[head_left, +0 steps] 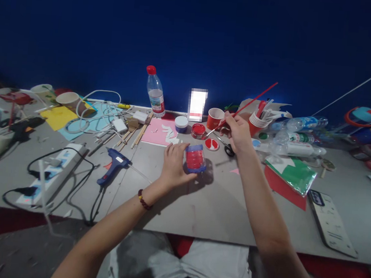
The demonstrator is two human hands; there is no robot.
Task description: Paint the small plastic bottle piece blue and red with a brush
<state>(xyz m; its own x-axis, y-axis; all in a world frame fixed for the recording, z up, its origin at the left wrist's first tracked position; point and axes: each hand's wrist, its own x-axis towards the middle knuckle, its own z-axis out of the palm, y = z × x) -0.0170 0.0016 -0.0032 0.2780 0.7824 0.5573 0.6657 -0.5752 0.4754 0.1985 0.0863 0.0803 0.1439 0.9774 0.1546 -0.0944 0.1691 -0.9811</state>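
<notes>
My left hand (174, 164) grips a small boxy piece (194, 158) between thumb and fingers. Its face is painted red, with blue bands along top and bottom. In my right hand (237, 132) is a paintbrush (258, 96) with a thin red handle slanting up to the right. The brush tip points down beside an uncapped jar of red paint (198, 131); whether it touches the rim I cannot tell. Just in front of the jar lies its red-smeared lid (212, 144). A red paper cup (215, 118) stands behind, and scissors (228, 150) lie by my right wrist.
On the left are a blue glue gun (116, 164), a power strip (52, 173) and tangled cables. A water bottle (156, 93) and a white-lidded jar (181, 124) stand at the back. To the right are stacked cups (256, 122), plastic bottles (296, 137) and a phone (331, 221).
</notes>
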